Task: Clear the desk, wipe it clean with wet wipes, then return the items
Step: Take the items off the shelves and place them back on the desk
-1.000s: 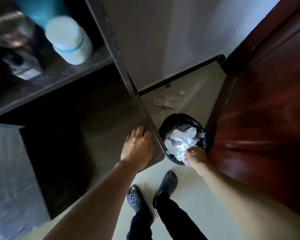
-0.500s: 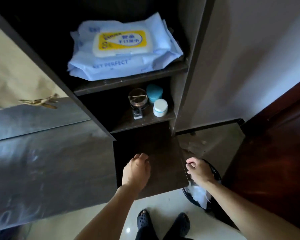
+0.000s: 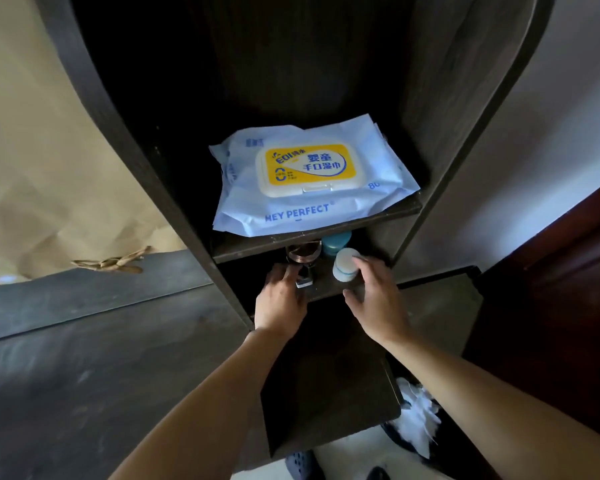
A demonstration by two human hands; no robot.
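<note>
- We see the left grip [image 3: 280, 301], a bare hand, reached into the lower shelf [image 3: 326, 289] of a dark shelf unit [image 3: 440, 140], its back turned to us.
- Its fingers are bent forward and touch the silver base of a small brown glass item [image 3: 302, 254]. We cannot tell whether they pinch it or only rest against it.
- The right grip [image 3: 374, 301] is spread wide around a white jar [image 3: 344, 270] on the same shelf.
- One fingertip [image 3: 360, 259] lies at the jar's upper right edge, while the thumb sits below the jar and apart from it, so this hand holds nothing.
- A teal container [image 3: 335, 241] stands just behind the white jar, partly hidden by the shelf board above.
- The pack of wet wipes [image 3: 309, 206] lies flat on the upper shelf [image 3: 388, 216]. Its yellow-labelled lid is closed, and its front edge hangs slightly over the shelf edge.
- The grey bench [image 3: 84, 358] spreads out to the left of the shelf unit.
- A brown paper bag [image 3: 42, 168] with a twine handle [image 3: 111, 263] stands at the far side of the bench.
- Low on the right, a black-lined bin [image 3: 394, 432] holds crumpled white wipes [image 3: 417, 415], partly hidden by the right forearm.
- A reddish-brown door [image 3: 568, 306] fills the right edge, and a dark shoe [image 3: 302, 464] shows on the pale floor at the bottom.
</note>
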